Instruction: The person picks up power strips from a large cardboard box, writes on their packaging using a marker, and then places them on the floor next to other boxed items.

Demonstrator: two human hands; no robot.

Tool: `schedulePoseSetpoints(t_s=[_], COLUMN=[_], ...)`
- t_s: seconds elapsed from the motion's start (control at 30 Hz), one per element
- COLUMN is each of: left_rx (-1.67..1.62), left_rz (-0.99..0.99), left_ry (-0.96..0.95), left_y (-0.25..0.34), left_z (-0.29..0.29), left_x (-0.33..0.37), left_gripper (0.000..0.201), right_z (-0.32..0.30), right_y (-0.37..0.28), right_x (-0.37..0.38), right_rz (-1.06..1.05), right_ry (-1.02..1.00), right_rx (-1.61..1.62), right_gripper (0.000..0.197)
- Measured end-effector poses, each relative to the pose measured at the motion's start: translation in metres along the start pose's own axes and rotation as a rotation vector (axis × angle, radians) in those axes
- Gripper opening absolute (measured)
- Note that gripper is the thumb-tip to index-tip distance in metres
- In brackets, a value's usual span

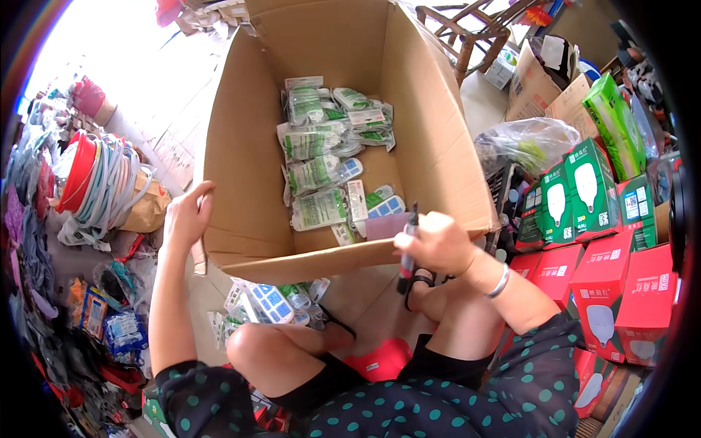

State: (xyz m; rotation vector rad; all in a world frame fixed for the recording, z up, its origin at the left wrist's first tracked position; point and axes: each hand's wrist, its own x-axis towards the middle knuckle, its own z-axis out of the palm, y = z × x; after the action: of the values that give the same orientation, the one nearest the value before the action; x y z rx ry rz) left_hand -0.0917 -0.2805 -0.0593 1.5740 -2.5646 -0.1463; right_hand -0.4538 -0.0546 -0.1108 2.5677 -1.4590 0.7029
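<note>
both hands are at the big cardboard box (431,139), well apart from each other. left hand (186,215) lies with fingers spread against the box's near left corner, thumb side up on the wall, steadying rather than gripping. right hand (434,244) is curled shut around a dark marker pen (407,252), held upright just at the box's near rim, its tip pointing up above the knuckles; a silver bangle (500,281) sits on that wrist.

the box stands on the floor right in front of the seated person's knees, flaps open and tipped toward them. on its bottom lies a loose heap of clear plastic packets (325,157) with green and white cards, some with blue parts showing. more of the same kind lie outside (274,303), under the near flap by the knee.

by the look of it the box will be light for its size but floppy: the walls are thin single cardboard, and the near flap sags, so it would buckle if lifted by a flap. better hold is low at the corners, where the left hand already is. the packets look slippery and will slide when it is tilted. the pen is small, stiff and easy, held round its barrel.

red and green cartons (599,292) are stacked at the right, and coiled hose (109,179) at the left.
</note>
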Motion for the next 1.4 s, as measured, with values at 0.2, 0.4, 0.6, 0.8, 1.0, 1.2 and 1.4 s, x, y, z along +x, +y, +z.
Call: schedulePoseSetpoints(t_s=[0.2,0.4,0.6,0.8,1.0,1.2,1.4], left_rx=[-0.478,-0.066,-0.003,0.006,-0.059,-0.215,-0.254], left_rz=[0.189,0.797,0.652,0.678,0.668,0.61,0.577], left_ry=[-0.299,-0.067,-0.16,0.052,0.244,0.291,0.316], left_y=[0.043,0.139,0.124,0.096,0.103,0.177,0.225], left_z=[0.02,0.03,0.039,0.065,0.081,0.101,0.104], left_x=[0.004,0.017,0.135,0.118,0.063,-0.007,-0.053], left_gripper=[0.027,0.059,0.075,0.047,0.042,0.038,0.032], right_z=[-0.038,-0.077,-0.024,0.01,0.019,-0.041,-0.05], right_y=[0.105,0.149,0.056,0.051,0.091,0.145,0.11], right_x=[-0.038,-0.056,-0.009,-0.004,-0.012,-0.023,0.031], right_rz=[0.109,0.48,0.549,0.351,0.429,0.746,0.729], right_ry=[-0.089,0.274,0.435,0.336,0.473,0.297,0.024], right_rx=[-0.261,-0.428,0.396,0.198,0.148,0.259,0.314], right_gripper=[0.024,0.034,0.048,0.058,0.041,0.026,0.031])
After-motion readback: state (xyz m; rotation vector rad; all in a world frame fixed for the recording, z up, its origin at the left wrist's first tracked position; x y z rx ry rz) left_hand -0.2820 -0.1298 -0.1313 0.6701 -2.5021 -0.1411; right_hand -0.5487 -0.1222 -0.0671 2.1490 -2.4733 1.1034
